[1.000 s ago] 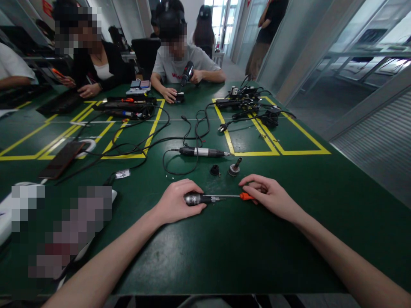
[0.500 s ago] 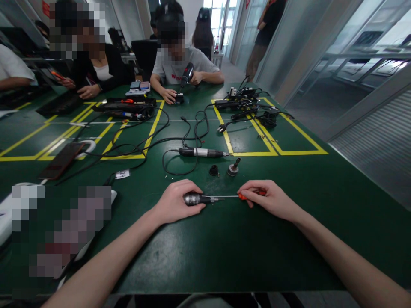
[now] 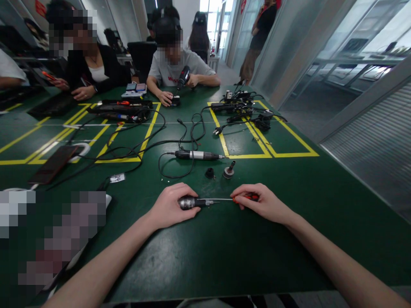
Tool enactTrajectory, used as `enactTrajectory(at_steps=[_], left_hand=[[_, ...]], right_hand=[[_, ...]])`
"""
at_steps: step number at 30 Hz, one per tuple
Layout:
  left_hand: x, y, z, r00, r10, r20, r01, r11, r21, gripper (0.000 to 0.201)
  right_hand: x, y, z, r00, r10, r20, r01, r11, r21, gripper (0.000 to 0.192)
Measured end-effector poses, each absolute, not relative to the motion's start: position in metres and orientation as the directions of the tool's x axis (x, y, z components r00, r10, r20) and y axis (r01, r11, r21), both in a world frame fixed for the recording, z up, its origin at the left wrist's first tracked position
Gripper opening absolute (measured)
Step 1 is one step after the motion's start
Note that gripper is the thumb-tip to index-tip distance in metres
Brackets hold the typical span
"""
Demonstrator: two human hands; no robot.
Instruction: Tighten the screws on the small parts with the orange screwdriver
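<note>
My left hand [image 3: 168,208] is wrapped round a silver-and-black cylindrical tool part [image 3: 189,202], which lies level near the table top with its narrow metal end to the right. Between the fingers of my right hand [image 3: 268,204] is a screwdriver [image 3: 253,196] with a red-and-black handle. Its thin shaft points left and runs along the tool part's narrow end; whether the tip touches it I cannot tell. Just beyond my hands are a small black ring-shaped piece [image 3: 209,173] and a round grey piece with an upright stem [image 3: 228,172].
A corded pen-shaped power tool [image 3: 192,155] lies farther back on the green table [image 3: 205,256]. Cables and tools [image 3: 237,107] are heaped at the back right. A phone [image 3: 53,164] lies left. Across the table, a person [image 3: 180,64] holds a power drill [image 3: 183,77].
The whole view has shifted slightly, so things sit a little farther left and lower. Both hands keep their grips, with the screwdriver still lined up against the tool part.
</note>
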State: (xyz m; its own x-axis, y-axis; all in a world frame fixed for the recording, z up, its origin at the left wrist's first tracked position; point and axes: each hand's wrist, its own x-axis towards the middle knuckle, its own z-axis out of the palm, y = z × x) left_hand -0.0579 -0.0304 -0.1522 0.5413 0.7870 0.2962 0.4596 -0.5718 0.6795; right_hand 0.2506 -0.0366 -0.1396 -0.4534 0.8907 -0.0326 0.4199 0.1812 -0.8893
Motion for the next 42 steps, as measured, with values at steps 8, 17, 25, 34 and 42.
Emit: enactTrajectory(at_steps=[8, 17, 25, 34, 42], left_hand=[[-0.057, -0.029, -0.154, 0.541, 0.784, 0.304, 0.446, -0.574, 0.687, 0.016], [-0.059, -0.03, -0.155, 0.546, 0.779, 0.307, 0.441, -0.579, 0.686, 0.015], [-0.058, -0.029, -0.154, 0.551, 0.776, 0.307, 0.439, -0.582, 0.684, 0.015], [-0.058, -0.029, -0.155, 0.543, 0.784, 0.3, 0.449, -0.573, 0.686, 0.015], [-0.058, -0.029, -0.153, 0.545, 0.781, 0.304, 0.447, -0.578, 0.683, 0.015]], right_hand=[[0.249, -0.037, -0.142, -0.474, 0.88, 0.037, 0.46, 0.283, -0.842, 0.025], [0.252, -0.037, -0.148, -0.446, 0.891, 0.086, 0.432, 0.298, -0.851, 0.027], [0.251, -0.037, -0.147, -0.502, 0.863, 0.066, 0.483, 0.342, -0.806, 0.033], [0.252, -0.035, -0.152, -0.472, 0.869, 0.152, 0.451, 0.386, -0.805, 0.029], [0.252, -0.037, -0.145, -0.507, 0.86, 0.059, 0.455, 0.325, -0.829, 0.029]])
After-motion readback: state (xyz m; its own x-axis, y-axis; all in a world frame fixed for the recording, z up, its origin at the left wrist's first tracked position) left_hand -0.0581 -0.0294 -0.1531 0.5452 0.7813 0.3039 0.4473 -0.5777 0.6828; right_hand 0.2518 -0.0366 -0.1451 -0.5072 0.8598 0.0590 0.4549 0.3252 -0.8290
